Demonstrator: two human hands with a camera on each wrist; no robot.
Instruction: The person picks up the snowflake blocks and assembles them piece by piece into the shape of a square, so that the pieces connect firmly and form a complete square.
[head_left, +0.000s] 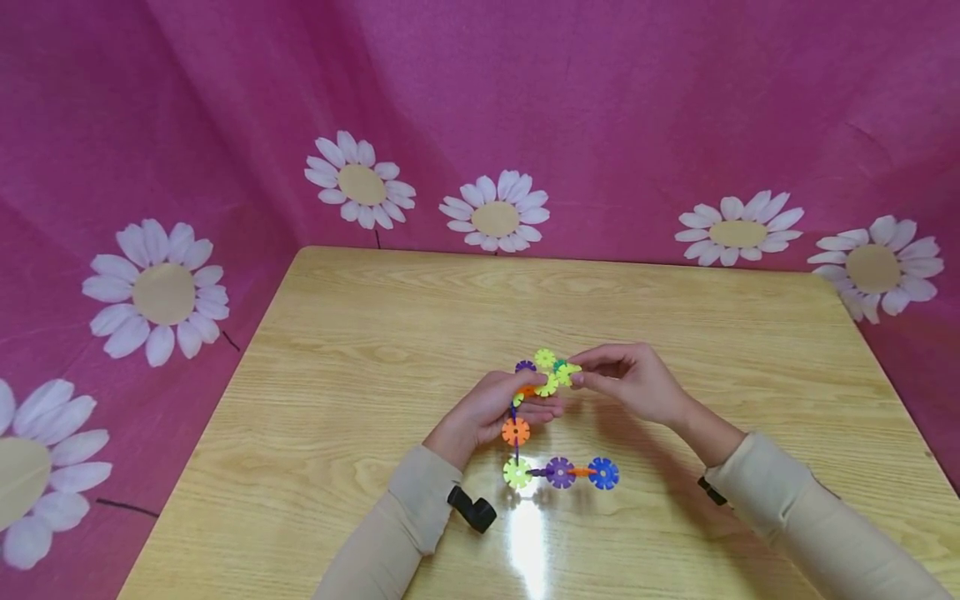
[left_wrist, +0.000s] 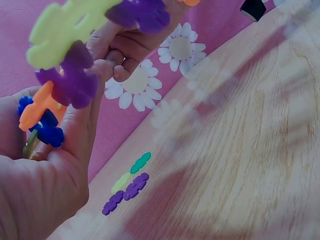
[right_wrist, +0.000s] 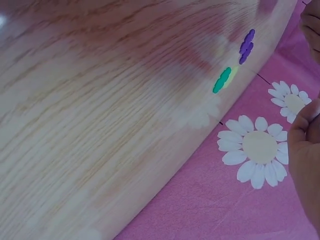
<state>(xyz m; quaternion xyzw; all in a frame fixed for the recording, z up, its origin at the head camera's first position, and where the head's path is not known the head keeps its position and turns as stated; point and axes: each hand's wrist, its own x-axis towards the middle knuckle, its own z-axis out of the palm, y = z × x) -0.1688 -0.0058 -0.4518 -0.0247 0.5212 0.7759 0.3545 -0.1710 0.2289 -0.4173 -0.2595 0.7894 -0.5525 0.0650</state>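
Note:
A chain of slotted plastic discs, in orange, yellow-green, purple and blue, bends down from my left hand (head_left: 498, 404). Its lower row runs from a yellow-green disc (head_left: 517, 473) through a purple disc (head_left: 560, 472) to a blue disc (head_left: 603, 473). The left thumb and fingers grip the upper part of the chain, by an orange disc (left_wrist: 42, 106). My right hand (head_left: 637, 382) pinches a yellow-green disc (head_left: 570, 373) between thumb and fingertips, right beside the left hand's end of the chain. Whether those two parts are joined I cannot tell. The right wrist view shows the right hand only at its edge.
Several loose discs lie on the wooden table (head_left: 420, 308) beyond the hands, among them a green disc (right_wrist: 222, 80) and a purple disc (left_wrist: 136, 186). A pink curtain (head_left: 600, 100) with white flowers encloses the table's back and sides.

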